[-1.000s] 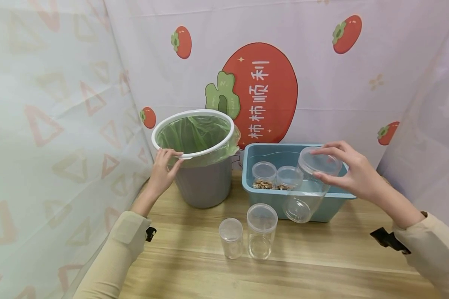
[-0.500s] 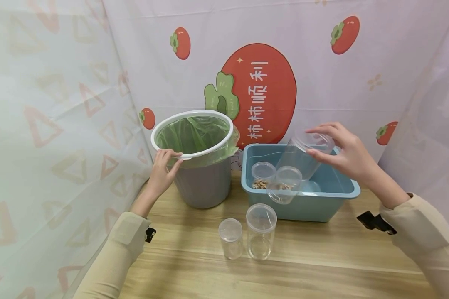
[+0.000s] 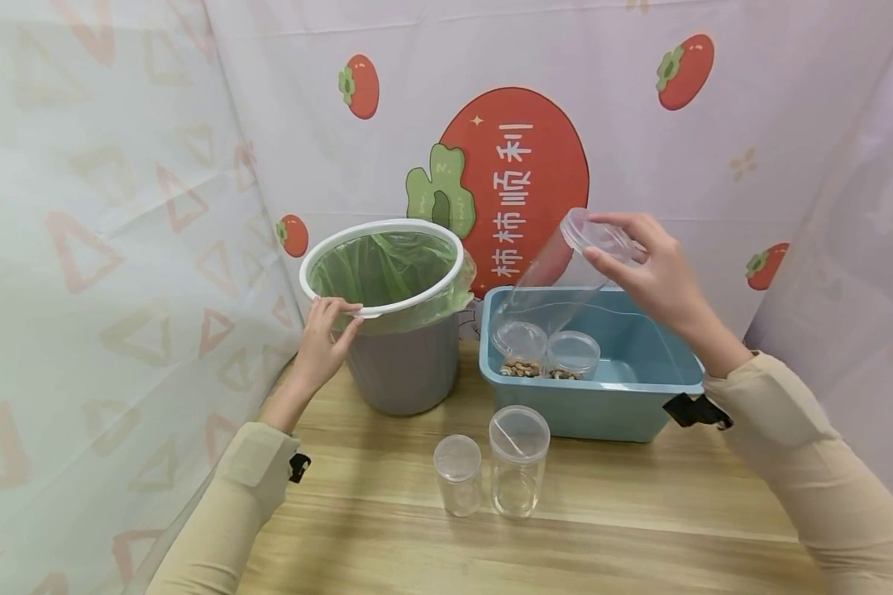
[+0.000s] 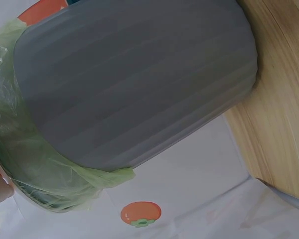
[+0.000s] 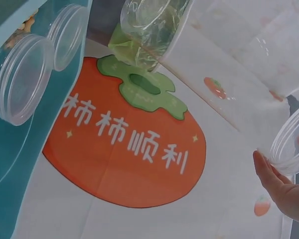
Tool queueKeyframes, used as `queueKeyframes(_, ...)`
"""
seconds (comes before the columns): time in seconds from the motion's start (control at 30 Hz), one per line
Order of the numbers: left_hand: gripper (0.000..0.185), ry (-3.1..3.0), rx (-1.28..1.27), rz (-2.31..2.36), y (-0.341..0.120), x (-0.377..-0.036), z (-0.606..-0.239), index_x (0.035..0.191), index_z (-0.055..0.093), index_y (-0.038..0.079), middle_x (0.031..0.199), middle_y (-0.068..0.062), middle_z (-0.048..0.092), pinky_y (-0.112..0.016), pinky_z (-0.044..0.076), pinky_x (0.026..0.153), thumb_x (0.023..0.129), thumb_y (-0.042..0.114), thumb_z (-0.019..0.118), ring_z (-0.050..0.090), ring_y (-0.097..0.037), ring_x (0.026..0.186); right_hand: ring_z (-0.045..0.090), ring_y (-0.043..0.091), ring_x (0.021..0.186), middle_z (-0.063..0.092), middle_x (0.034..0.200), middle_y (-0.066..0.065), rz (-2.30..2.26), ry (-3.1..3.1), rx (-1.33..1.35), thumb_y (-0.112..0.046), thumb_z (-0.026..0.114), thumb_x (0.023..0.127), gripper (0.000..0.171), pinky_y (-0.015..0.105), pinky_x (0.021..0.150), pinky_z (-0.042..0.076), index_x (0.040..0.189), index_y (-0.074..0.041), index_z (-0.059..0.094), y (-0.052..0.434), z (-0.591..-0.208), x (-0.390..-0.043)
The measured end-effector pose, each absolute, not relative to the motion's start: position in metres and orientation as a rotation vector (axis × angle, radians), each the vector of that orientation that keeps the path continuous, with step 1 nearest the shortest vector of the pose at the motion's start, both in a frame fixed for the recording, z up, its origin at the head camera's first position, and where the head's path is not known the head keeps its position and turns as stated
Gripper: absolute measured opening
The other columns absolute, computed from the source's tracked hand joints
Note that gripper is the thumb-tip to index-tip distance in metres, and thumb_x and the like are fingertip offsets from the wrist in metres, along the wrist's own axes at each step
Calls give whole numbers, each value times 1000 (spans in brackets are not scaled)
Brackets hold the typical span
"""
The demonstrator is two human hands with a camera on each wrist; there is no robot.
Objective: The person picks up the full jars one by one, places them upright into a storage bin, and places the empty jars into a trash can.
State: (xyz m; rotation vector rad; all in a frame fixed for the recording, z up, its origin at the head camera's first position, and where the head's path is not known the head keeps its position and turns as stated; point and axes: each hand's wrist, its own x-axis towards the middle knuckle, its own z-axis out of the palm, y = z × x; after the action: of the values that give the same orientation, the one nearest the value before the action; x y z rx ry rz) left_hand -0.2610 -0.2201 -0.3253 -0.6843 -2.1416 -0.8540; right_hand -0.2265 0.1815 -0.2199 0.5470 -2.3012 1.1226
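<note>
Clear jar [image 3: 558, 273], tilted, in the right grip [image 3: 651, 277] above the blue tub [image 3: 640, 413]; left grip [image 3: 320, 343] curled on the bin rim [image 3: 327, 306].

Left hand [image 3: 322, 340] forward, fingers curled in a grip, right hand [image 3: 651, 268] raised, fingertips pinching, both arms extended.

Both arms wear long beige sleeves [image 3: 796, 463]. A black strap clip [image 3: 695, 410] sits at each wrist. The hands are bare.
</note>
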Motion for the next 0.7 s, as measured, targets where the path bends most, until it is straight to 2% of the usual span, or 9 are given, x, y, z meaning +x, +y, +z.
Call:
queueKeyframes(0.1, 16, -2140, -681, -842, -221, -262, -326, 94, 59, -4, 90, -16, 52, -55, 12, 103, 78, -2, 62, 47, -31, 93, 43, 22, 102, 47, 118, 8, 1160, -2284, 503, -28, 60, 83, 42, 49, 81, 45, 123, -17, 52, 173, -217, -234)
queueKeyframes(0.53, 17, -2115, -690, -853, -220, -262, -327, 94, 59, -4, 90, -17, 53, -56, 12, 102, 77, -3, 63, 47, -32, 92, 45, 17, 100, 47, 118, 5, 1355, -2108, 456, -35, 58, 83, 44, 28, 80, 48, 122, -16, 51, 142, -199, -261)
queueKeyframes(0.7, 17, -2121, -685, -845, -220, -262, -328, 94, 58, -4, 90, -17, 53, -56, 12, 102, 78, -2, 63, 47, -32, 93, 46, 16, 101, 46, 119, 4, 1467, -2059, 460, -36, 58, 83, 45, 32, 81, 49, 123, -17, 50, 127, -195, -270)
